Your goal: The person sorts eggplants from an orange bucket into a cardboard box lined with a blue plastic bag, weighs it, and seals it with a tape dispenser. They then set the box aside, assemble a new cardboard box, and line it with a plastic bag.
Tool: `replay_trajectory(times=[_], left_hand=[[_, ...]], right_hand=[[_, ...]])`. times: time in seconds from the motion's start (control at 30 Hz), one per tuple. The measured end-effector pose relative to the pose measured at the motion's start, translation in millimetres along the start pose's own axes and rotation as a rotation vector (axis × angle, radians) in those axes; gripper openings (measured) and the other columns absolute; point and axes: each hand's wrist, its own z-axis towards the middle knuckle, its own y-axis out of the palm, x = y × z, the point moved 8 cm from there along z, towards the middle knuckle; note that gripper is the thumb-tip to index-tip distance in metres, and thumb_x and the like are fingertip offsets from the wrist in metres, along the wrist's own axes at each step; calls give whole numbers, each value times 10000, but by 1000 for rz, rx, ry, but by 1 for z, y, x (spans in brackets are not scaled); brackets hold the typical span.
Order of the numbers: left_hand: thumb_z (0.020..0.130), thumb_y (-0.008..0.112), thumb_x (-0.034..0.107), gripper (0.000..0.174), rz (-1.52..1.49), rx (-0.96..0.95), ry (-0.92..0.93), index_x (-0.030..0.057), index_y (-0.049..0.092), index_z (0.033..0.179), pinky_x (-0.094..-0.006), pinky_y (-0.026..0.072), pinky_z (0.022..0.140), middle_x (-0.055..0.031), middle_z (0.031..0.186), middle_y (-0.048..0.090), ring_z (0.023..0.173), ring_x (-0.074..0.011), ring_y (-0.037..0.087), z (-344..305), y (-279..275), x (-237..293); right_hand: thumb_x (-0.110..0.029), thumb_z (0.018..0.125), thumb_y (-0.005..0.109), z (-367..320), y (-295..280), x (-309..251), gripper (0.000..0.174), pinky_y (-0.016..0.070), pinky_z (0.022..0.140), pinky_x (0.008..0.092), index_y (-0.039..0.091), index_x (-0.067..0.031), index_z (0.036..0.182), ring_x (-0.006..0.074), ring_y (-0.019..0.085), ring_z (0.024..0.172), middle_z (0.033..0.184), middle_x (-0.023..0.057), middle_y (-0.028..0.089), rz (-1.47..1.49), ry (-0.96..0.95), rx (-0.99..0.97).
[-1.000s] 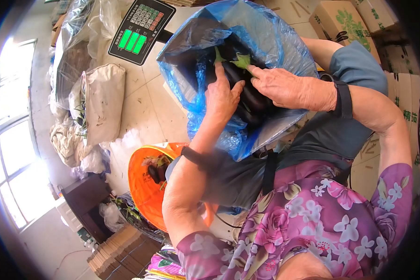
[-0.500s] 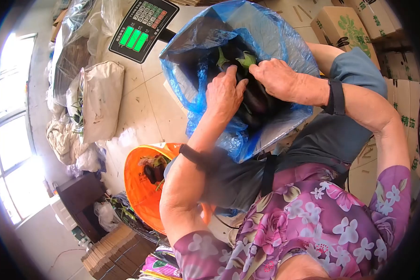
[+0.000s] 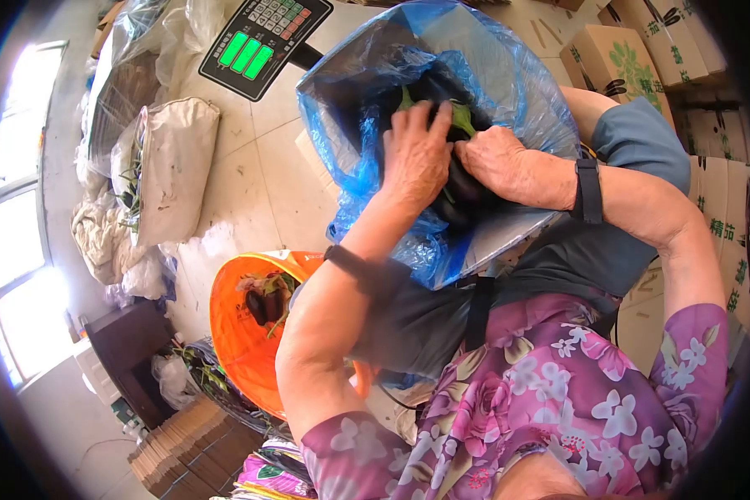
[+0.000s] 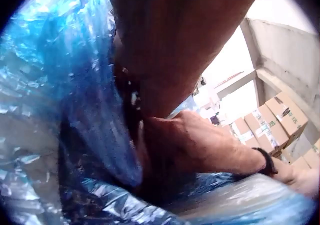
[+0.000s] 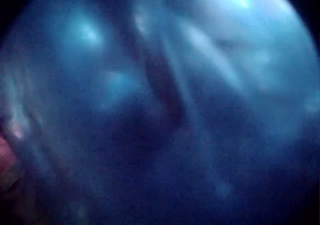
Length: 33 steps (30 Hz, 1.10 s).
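Note:
A blue plastic bag (image 3: 542, 92) stands with its mouth wide, lining a container between the person's knees. Dark, glossy eggplants (image 3: 467, 187) lie inside, green caps (image 3: 462, 117) toward the far side. The left hand (image 3: 417, 158) reaches over them, its fingers extended and slightly blurred across the caps. Beside it, the right hand (image 3: 521, 171) has curled fingers and grips an eggplant near its stem; the fingertips are partly hidden. In the left wrist view the right hand (image 4: 210, 145) shows above the blue plastic. Blurred blue film (image 5: 210, 85) fills the right wrist view.
An orange bucket (image 3: 225, 321) holding eggplants and trimmings stands by the left arm. A scale display (image 3: 254, 46) with green digits is beyond the bag. Cartons (image 3: 617, 67) stand at the right, a pale sack (image 3: 175, 167) at the left, flattened cardboard (image 3: 196, 450) lower left.
The left hand has shifted right and forward over the caps, its pointing finger now joined by the others. The right hand has moved from the green stem slightly back toward the person.

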Motion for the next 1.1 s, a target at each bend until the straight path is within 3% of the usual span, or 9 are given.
replay_trajectory(times=[0.23,0.43,0.47,0.5,0.57,0.67,0.77,0.9,1.1], left_hand=[[774,697,77,623,-167,11,62,92,484,1360,-497,393,1004,-177,1356,454,1242,-389,426,-3,-3,-4],[731,776,193,763,232,585,-206,92,422,1399,-487,291,1077,-213,1423,363,1331,-397,323,8,-123,-44],[779,748,191,551,348,719,-272,51,551,1275,-430,399,1000,-212,1254,557,1189,-337,511,0,-133,-69],[779,748,191,551,350,722,-272,51,551,1275,-430,399,1000,-212,1254,557,1189,-337,511,-6,-138,-85],[837,683,154,251,-190,161,-823,16,663,1046,-376,502,814,-169,897,693,848,-272,660,-17,-100,-152],[870,660,134,153,-263,361,-512,-18,683,867,-289,474,593,-46,604,607,569,-109,561,-21,-118,-100],[890,644,117,119,-304,332,-436,8,683,862,-258,438,577,-14,650,603,591,-91,529,-34,-122,-90],[896,636,112,95,-700,678,-637,22,665,890,-252,423,610,7,689,590,646,-80,508,-56,-124,-187],[877,642,49,63,-878,426,-155,35,647,937,-266,431,641,-20,825,617,712,-112,518,17,-139,-39]], right_hand=[[-140,841,568,-7,-18,3,94,537,555,426,618,-65,866,316,694,664,695,137,675,-18,-50,122],[-105,793,606,-13,-22,-1,110,537,566,396,592,-25,867,301,694,693,713,134,665,-48,-153,66],[-105,793,606,-13,-20,-3,110,537,566,396,592,-25,867,301,694,693,713,134,665,-49,-154,68],[-103,790,608,-13,-17,-4,107,536,563,395,594,-26,864,298,695,699,717,138,665,-52,-142,51],[-101,788,611,-12,-17,-4,105,536,560,393,597,-28,862,294,696,704,721,141,665,-57,-133,41],[-99,788,608,-12,-16,-4,101,537,559,386,596,-31,862,289,696,700,729,144,663,-31,-125,18],[-98,787,608,-19,-17,-2,101,539,561,386,598,-33,864,286,692,688,727,138,658,-49,-128,53],[-95,788,605,-17,-21,-6,81,537,560,384,588,-41,847,285,683,668,717,133,646,-48,-154,159],[-111,785,617,-20,-26,-6,87,546,602,393,629,-43,838,293,699,724,744,137,684,-95,-119,112]])
